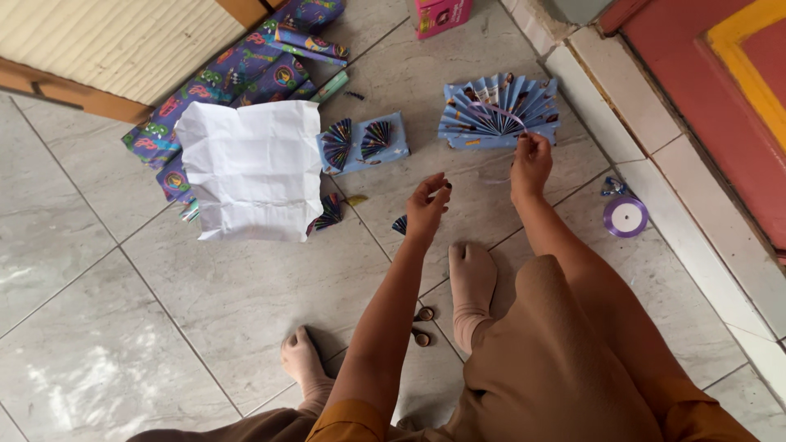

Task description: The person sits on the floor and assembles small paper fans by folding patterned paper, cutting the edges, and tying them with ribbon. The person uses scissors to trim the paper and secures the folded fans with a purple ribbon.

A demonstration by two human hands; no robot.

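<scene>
On the grey tiled floor [123, 327], near the raised white step [655, 164] that runs along its right edge, lies a pleated blue paper fan [497, 115] spread open, with a thin lilac ribbon [501, 114] looped across its middle. The right hand [530, 164] sits at the fan's lower edge, its grip narrow, fingertips pinched on the end of that ribbon just beside the paper. The left hand [427, 209] hovers above the floor a little to the left and nearer the person, fingers loosely curled and parted; it holds nothing that can be made out. Just under it a small dark folded fan [399, 224] lies on the tile.

Left of the big fan rests a flat blue wrapped parcel [363, 143] bearing two small dark pleated fans side by side. Another small fan [329, 213] peeks out beside a crumpled white sheet of paper [250, 168], which overlies rolls and sheets of purple patterned wrapping paper [237, 78] stretching toward the floor's far left. A pink box [442, 15] stands at the far edge. A spool of lilac ribbon [625, 216] lies near the step, with a small blue bow [612, 187] just beyond it. The person's two socked feet [471, 282] rest on the tile, with two small brown rings [423, 325] between them.
</scene>
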